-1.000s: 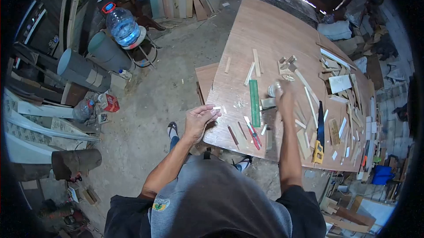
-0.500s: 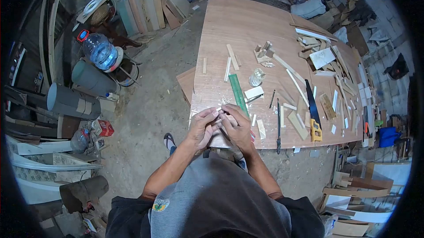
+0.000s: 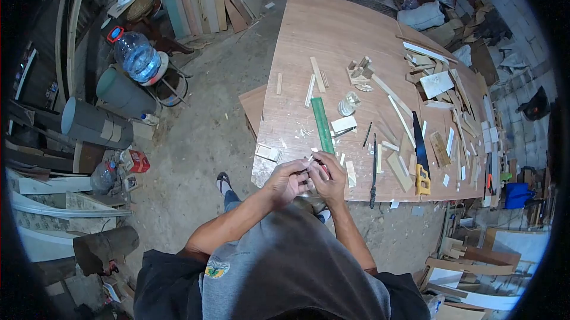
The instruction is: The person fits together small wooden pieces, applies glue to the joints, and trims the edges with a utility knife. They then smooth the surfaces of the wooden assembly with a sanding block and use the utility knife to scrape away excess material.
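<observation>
Over the near edge of the wooden work table (image 3: 332, 29), my two hands meet with their fingertips close together. My left hand (image 3: 288, 180) is closed in a pinch on a small pale piece (image 3: 310, 161), too small to make out clearly. Curled beside it, my right hand (image 3: 328, 178) has its fingers closed, and a bit of red shows between them; the rest of that object is hidden. A green strip (image 3: 322, 125) lies just beyond my hands. To their left, a small pale frame-like piece (image 3: 268, 153) rests at the table corner.
A handsaw (image 3: 422, 159) with a yellow handle, a glass jar (image 3: 348, 103), a small wooden model (image 3: 359, 72) and several wood strips lie on the table. Scrap wood (image 3: 436, 82) is heaped at the right. A water bottle (image 3: 139, 58) sits on a stool at the left.
Both hands have shifted slightly right, away from the table corner, uncovering the frame-like piece there. Red now shows in my right hand. The camera view has also moved a little.
</observation>
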{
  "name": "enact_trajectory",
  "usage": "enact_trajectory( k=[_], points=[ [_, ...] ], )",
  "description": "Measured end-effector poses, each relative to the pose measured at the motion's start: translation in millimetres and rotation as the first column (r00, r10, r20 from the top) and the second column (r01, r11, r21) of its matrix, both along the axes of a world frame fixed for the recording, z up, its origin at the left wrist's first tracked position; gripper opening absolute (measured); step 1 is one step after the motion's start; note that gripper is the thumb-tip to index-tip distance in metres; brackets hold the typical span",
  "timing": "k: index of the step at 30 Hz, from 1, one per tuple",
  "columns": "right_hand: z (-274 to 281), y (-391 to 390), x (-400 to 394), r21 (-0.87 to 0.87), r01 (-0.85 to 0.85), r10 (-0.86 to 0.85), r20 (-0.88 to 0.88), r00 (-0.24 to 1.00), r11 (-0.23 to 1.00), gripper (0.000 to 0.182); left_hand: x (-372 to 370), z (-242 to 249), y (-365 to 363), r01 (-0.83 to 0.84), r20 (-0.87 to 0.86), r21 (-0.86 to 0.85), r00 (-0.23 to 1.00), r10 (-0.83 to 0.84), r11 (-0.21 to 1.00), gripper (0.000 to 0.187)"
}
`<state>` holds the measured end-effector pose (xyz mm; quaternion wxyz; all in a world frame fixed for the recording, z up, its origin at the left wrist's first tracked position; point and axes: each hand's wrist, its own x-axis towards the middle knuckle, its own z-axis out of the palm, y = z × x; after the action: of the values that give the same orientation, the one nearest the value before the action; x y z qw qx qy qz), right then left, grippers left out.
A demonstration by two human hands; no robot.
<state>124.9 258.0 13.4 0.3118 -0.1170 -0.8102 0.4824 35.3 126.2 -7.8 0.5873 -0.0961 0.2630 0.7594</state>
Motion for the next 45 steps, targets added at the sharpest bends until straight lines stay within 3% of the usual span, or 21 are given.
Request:
enact_trajectory(
  k=[9, 10, 12, 13, 14, 15, 16, 18, 20, 21, 23, 29, 33, 35, 36, 38, 40, 42, 45],
  points=[
    [-11.4, -0.2, 15.4, 0.157, 0.021, -0.029, 0.048, 0.998, 0.987, 0.036, 3.2, 9.2, -3.3, 0.153, 0.015, -0.002, 0.988, -0.153, 0.988, 0.029],
    [-11.3, -1.4, 16.7, 0.067, 0.044, -0.047, 0.057, 0.997, 0.997, 0.036, 1.9, 10.4, -5.6, 0.157, 0.016, -0.003, 0.987, -0.157, 0.988, 0.029],
    [-12.7, -2.8, 19.3, -0.025, 0.067, -0.065, 0.069, 0.996, 0.997, 0.036, -4.7, 14.6, -13.9, 0.225, -0.209, -0.196, 0.941, -0.265, 0.954, 0.033],
    [-15.2, -1.9, 21.5, -0.103, 0.104, -0.097, 0.075, 0.992, 0.989, 0.036, -11.9, 7.9, -19.6, 0.228, -0.207, -0.199, 0.941, -0.268, 0.953, 0.033],
    [-19.0, -0.2, 24.1, -0.18, 0.143, -0.13, 0.082, 0.988, 0.973, 0.037, -23.9, -8.3, -26.9, 0.132, -0.616, -0.454, 0.668, -0.417, 0.881, 0.038],
    [-32.0, 5.6, 29.1, -0.13, 0.158, -0.148, 0.086, 0.985, 0.979, 0.036, -38.5, -28.9, -35.7, -0.087, -0.789, -0.604, 0.21, -0.578, 0.792, 0.044],
    [-36.3, 9.6, 33.1, -0.136, 0.164, -0.153, 0.086, 0.984, 0.977, 0.036, -58.6, -61.0, -46.5, -0.294, -0.827, -0.468, -0.187, -0.53, 0.834, 0.049],
    [-40.8, 14.4, 41.0, -0.141, 0.186, -0.169, 0.121, 0.978, 0.972, 0.036, -86.7, -63.8, -54.9, -0.296, -0.74, -0.552, -0.258, -0.622, 0.78, 0.055],
    [-42.0, 16.4, 49.1, -0.18, 0.191, -0.167, 0.14, 0.976, 0.965, 0.035, -105.4, -85.5, -55.2, -0.343, -0.663, -0.45, -0.491, -0.565, 0.825, 0.061],
    [-45.1, 17.9, 51.0, -0.153, 0.186, -0.164, 0.148, 0.975, 0.971, 0.035, -111.5, -90.9, -52.0, -0.338, -0.662, -0.449, -0.496, -0.562, 0.827, 0.061],
    [-49.8, 18.4, 56.0, -0.12, 0.187, -0.168, 0.154, 0.974, 0.975, 0.035, -119.9, -101.2, -45.0, -0.19, -0.582, -0.555, -0.607, -0.541, 0.81, 0.066],
    [-36.8, 10.9, 56.7, -0.134, 0.154, -0.129, 0.178, 0.976, 0.979, 0.033, -128.2, -113.5, -34.4, -0.095, -0.49, -0.712, -0.642, -0.59, 0.695, 0.064],
    [-31.6, 10.9, 46.2, -0.059, 0.124, -0.112, 0.181, 0.977, 0.991, 0.031, -131.8, -126.6, -38.3, -0.06, -0.581, -0.611, -0.644, -0.498, 0.79, 0.064],
    [-25.6, 12.0, 37.4, 0.089, 0.009, -0.027, 0.203, 0.979, 0.996, 0.031, -125.4, -110.3, -39.1, -0.04, -0.768, -0.491, -0.451, -0.455, 0.87, 0.061],
    [-20.8, 12.2, 31.0, 0.09, 0.021, -0.039, 0.201, 0.979, 0.996, 0.031, -121.4, -98.9, -38.2, -0.031, -0.767, -0.49, -0.459, -0.448, 0.871, 0.061],
    [-5.1, 9.8, 17.5, 0.034, -0.077, 0.067, 0.224, 0.972, 0.996, 0.028, -108.8, -71.9, -34.9, -0.052, -0.876, -0.368, -0.316, -0.365, 0.928, 0.063],
    [17.8, 10.6, 5.6, 0.023, -0.095, 0.087, 0.24, 0.967, 0.995, 0.026, -98.4, -48.6, -30.0, -0.054, -0.891, -0.35, -0.29, -0.35, 0.935, 0.065],
    [29.9, 16.1, -4.9, 0.281, -0.204, 0.132, 0.256, 0.958, 0.938, 0.027, -91.0, -29.5, -25.8, -0.067, -0.931, -0.281, -0.226, -0.288, 0.958, 0.066],
    [49.1, 16.3, -13.9, 0.328, -0.265, 0.157, 0.322, 0.934, 0.907, 0.028, -85.8, -10.7, -20.5, -0.068, -0.953, -0.202, -0.217, -0.212, 0.977, 0.066]
  ],
)
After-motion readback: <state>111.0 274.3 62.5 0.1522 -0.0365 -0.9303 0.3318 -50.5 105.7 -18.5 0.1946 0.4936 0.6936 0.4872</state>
